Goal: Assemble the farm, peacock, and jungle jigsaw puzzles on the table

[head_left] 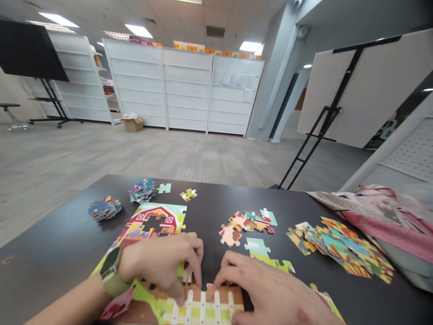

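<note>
A partly joined jigsaw puzzle (156,212) with a red barn lies on the dark table before me. At its near edge is a section with a white fence (203,304). My left hand (165,262), wearing a green-banded watch, is bent over the puzzle, thumb on the fence section and fingertips by its upper edge. On the other side my right hand (264,284) has its fingers curled round the fence section's right end, thumb below and fingertips at the top edge. Both hands partly cover the pieces. Beyond my right hand lies a joined sky-and-grass strip (259,248).
Loose pink and brown pieces (232,234) lie right of centre, with a spread heap (341,246) farther right. Two stacks (104,208) (142,190) stand at the far left. A pink cloth bag (382,212) occupies the table's right edge. White shelves (186,90) stand behind.
</note>
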`<state>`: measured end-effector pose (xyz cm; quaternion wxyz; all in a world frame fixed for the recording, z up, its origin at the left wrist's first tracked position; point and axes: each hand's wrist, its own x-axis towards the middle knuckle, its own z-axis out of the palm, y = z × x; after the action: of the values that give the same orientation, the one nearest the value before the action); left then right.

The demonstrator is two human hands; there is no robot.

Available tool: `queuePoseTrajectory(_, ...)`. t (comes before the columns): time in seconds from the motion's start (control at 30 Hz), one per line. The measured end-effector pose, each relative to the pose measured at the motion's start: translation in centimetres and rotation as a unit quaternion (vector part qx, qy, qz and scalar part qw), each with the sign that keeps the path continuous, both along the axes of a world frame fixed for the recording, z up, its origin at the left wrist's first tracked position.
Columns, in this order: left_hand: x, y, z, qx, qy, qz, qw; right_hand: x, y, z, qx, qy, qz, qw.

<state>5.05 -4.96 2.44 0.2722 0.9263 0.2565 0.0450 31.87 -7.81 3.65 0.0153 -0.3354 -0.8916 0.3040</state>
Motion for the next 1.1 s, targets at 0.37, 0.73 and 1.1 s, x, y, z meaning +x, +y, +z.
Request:
queuePoseTrajectory(0.37,-0.1,-0.5,-0.6,-0.028,-0.004,0.011,1.000,3.3,6.1,-0.9,0.177,0.048,-0.251,0.951)
queuePoseTrajectory(0.73,0.5,-0.9,-0.9,-0.027,-0.011,0.020,0.999,3.6,6.9,-1.7,0.172,0.033,-0.271,0.947)
queuePoseTrajectory(1.1,0.6,-1.1,-1.0,-0.027,0.000,0.046,0.999,3.4,7.0,-2.9,0.180,0.059,-0.180,0.965)
